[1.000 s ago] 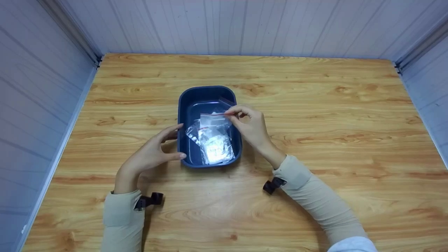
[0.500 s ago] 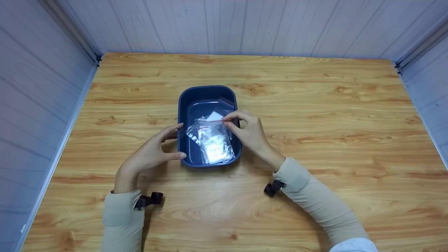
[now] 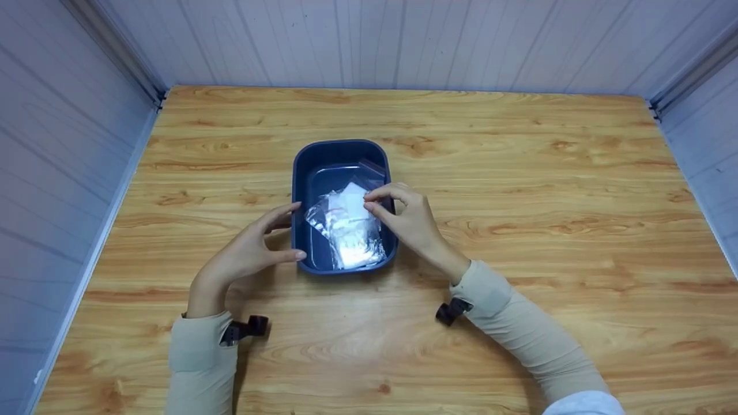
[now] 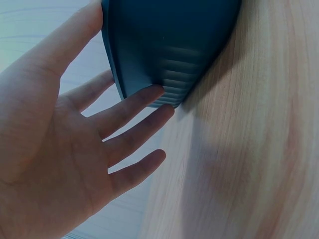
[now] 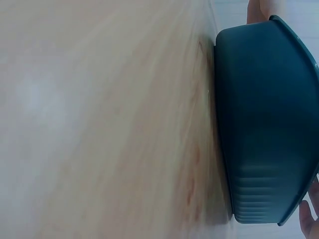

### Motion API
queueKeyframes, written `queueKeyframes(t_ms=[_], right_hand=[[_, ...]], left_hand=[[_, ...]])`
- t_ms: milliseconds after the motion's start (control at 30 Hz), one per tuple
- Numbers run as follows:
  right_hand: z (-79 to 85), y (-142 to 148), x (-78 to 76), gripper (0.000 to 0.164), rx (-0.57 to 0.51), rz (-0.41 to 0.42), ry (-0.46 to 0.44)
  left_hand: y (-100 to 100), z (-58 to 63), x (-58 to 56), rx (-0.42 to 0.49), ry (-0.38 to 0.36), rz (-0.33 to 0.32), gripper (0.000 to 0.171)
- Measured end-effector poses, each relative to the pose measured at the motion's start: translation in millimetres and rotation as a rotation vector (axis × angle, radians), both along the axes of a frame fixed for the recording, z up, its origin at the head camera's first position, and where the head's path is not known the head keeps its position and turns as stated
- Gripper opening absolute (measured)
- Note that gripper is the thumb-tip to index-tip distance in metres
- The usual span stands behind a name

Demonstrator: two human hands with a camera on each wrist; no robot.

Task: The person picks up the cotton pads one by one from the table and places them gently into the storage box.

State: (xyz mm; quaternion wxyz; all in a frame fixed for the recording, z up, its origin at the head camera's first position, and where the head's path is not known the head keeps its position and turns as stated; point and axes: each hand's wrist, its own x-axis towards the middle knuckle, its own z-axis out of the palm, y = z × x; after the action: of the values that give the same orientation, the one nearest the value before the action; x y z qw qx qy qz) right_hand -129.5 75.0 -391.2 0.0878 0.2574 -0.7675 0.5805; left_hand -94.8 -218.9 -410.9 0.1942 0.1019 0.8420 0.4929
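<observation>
A dark blue rectangular tub [image 3: 295, 173] stands on the table, with several clear zip bags [image 3: 354, 245] overlapping in its near half. Inside, my right hand [image 3: 412, 219] pinches the edge of a zip bag [image 3: 340, 206] between thumb and index finger; the fingertips cover most of its red seal. My left hand [image 3: 245, 251] rests against the tub's left side, thumb and index finger at the rim. In the left wrist view that hand [image 4: 70, 134] has its fingers spread, two tips by the ribbed outer wall. The right wrist view shows only fingers of the right hand [image 5: 310, 211] beside the tub's rim.
The wood-grain table [image 3: 548, 202] runs back to a pale panelled wall [image 3: 398, 46], with side walls at left and right. Each sleeve cuff bears a small black camera mount [image 3: 245, 330]. A dark-edged strip of zip bag [image 3: 372, 167] lies at the tub's far right.
The right hand has moved slightly left and nearer, tipping the pinched zip bag so its red seal no longer shows as a line. The left hand and the tub hold still.
</observation>
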Motion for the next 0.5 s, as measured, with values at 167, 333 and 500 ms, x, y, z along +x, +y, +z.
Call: queueKeyframes(t_ms=[167, 333, 500], right_hand=[[6.7, 1, 3.6, 0.009, -0.001, -0.003, -0.005], [9.8, 3, 6.4, 0.009, -0.012, -0.017, -0.036], [13.6, 7, 10.5, 0.010, -0.009, -0.044, -0.077]], left_hand=[[0, 1.1, 0.6, -0.003, -0.008, 0.008, 0.089], [1, 1.1, 0.4, 0.000, -0.004, 0.005, 0.089], [0, 1.2, 0.7, -0.004, -0.008, 0.005, 0.090]])
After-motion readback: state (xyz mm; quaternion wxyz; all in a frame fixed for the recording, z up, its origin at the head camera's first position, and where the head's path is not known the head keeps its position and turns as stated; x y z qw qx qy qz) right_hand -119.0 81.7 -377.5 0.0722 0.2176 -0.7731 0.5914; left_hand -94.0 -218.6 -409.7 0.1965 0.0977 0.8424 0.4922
